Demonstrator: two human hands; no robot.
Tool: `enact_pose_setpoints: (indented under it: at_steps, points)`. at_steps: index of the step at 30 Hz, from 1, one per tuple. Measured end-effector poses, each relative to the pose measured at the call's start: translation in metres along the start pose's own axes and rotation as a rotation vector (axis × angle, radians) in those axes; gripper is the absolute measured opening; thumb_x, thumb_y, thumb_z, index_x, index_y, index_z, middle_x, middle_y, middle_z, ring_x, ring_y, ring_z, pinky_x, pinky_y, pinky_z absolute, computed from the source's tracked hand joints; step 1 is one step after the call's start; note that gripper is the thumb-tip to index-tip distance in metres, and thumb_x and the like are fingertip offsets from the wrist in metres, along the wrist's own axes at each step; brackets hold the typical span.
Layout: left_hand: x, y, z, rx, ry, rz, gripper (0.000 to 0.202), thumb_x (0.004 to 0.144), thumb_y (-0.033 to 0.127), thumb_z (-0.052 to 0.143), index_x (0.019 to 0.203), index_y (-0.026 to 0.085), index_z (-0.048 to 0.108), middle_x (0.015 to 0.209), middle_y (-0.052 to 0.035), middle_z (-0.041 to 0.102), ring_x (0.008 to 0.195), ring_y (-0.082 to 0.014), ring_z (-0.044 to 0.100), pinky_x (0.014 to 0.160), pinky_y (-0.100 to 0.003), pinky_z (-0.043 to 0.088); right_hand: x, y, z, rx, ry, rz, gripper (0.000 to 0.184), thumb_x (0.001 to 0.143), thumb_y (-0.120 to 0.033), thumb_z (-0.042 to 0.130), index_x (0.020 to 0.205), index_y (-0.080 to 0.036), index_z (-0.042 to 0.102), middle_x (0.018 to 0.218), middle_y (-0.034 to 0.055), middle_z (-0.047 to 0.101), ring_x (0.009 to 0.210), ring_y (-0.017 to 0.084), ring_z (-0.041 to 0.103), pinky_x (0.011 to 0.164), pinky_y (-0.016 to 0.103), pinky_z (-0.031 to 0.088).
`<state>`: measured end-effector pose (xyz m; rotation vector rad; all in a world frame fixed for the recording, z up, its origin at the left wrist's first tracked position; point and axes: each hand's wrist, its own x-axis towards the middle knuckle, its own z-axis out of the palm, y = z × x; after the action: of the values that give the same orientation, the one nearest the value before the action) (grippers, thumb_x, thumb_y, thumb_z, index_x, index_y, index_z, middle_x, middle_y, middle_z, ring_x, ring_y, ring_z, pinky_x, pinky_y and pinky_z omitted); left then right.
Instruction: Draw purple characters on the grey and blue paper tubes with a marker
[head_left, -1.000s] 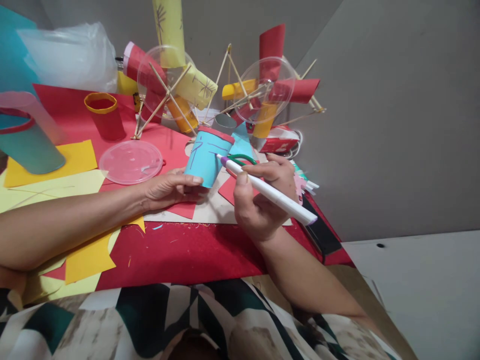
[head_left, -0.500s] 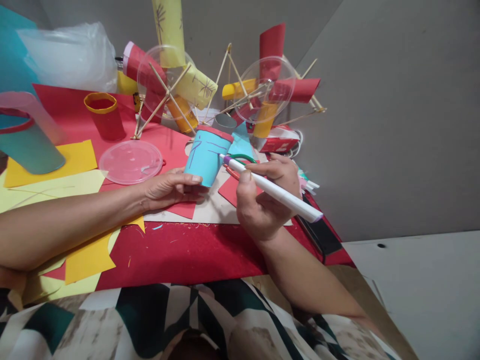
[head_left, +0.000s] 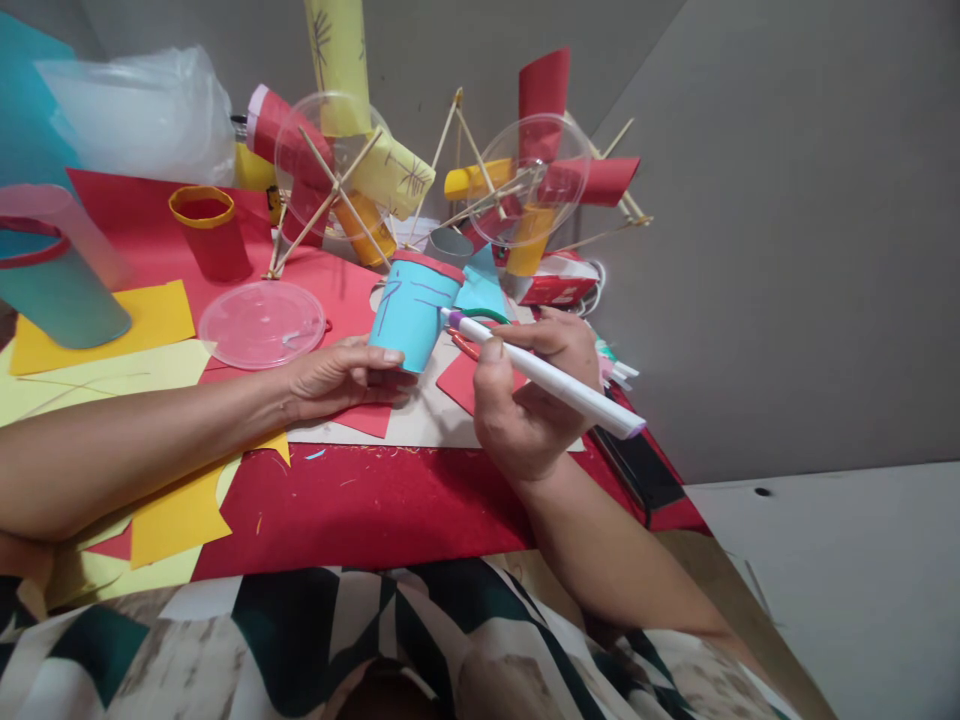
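My left hand (head_left: 337, 375) grips the base of a light blue paper cup (head_left: 411, 310) with a red rim, tilted and lifted off the red sheet. Thin purple lines are drawn on the cup's side. My right hand (head_left: 529, 395) is closed around a white marker (head_left: 547, 378) with a purple tip. The tip touches the cup's right side. Green-handled scissors (head_left: 486, 318) lie just behind the marker, partly hidden.
A clear plastic lid (head_left: 261, 322) lies left of the cup. Two stick-and-paper-tube windmill models (head_left: 337, 180) (head_left: 536, 180) stand at the back. A red cup with a yellow rim (head_left: 210, 230), a teal cup (head_left: 56, 290), and yellow and red paper sheets cover the left side. A grey wall rises on the right.
The marker tip has moved slightly right and down along the cup's side, and my right hand has shifted a little with it. My left hand and the cup have stayed put.
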<state>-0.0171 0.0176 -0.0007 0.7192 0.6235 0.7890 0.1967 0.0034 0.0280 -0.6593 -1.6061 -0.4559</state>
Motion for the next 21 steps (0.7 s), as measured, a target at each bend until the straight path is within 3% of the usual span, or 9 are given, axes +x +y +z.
enact_pose_setpoints:
  at_steps: [4,11,16,21]
  points:
    - [0.002,-0.001,-0.002,-0.010,-0.011,0.004,0.036,0.069,0.031,0.102,0.081,0.015,0.072,0.091,-0.0057,0.080,0.095,-0.0227,0.074,0.106,-0.047,0.055,-0.001,0.001,0.000,0.013,0.004,0.002,0.008,0.097,-0.019,0.065,0.100,-0.027,0.064,0.079,-0.0041,0.070,0.071,0.019,0.070,0.082,0.045,0.056]
    - [0.002,-0.001,0.000,0.014,-0.002,0.033,0.045,0.064,0.032,0.105,0.063,0.016,0.062,0.078,-0.0023,0.073,0.093,-0.0215,0.072,0.105,-0.046,0.055,0.000,-0.007,-0.005,0.088,-0.037,-0.015,0.008,0.096,-0.020,0.063,0.101,-0.025,0.063,0.079,-0.0052,0.072,0.065,0.016,0.069,0.093,0.046,0.056]
    - [0.003,-0.002,0.003,0.058,-0.021,0.047,0.037,0.067,0.033,0.102,0.087,0.017,0.076,0.086,-0.0016,0.073,0.087,-0.0180,0.068,0.101,-0.043,0.055,-0.003,-0.016,-0.001,0.097,-0.140,-0.049,0.011,0.098,-0.018,0.062,0.107,-0.025,0.062,0.081,-0.0053,0.074,0.068,0.015,0.071,0.097,0.041,0.052]
    - [0.003,-0.004,0.005,0.086,-0.070,0.084,0.033,0.072,0.031,0.099,0.090,0.018,0.075,0.084,-0.0016,0.070,0.081,-0.0173,0.065,0.093,-0.040,0.056,-0.005,-0.017,0.002,0.072,-0.160,-0.052,0.016,0.098,-0.014,0.063,0.108,-0.026,0.060,0.081,-0.0050,0.074,0.069,0.016,0.072,0.099,0.040,0.052]
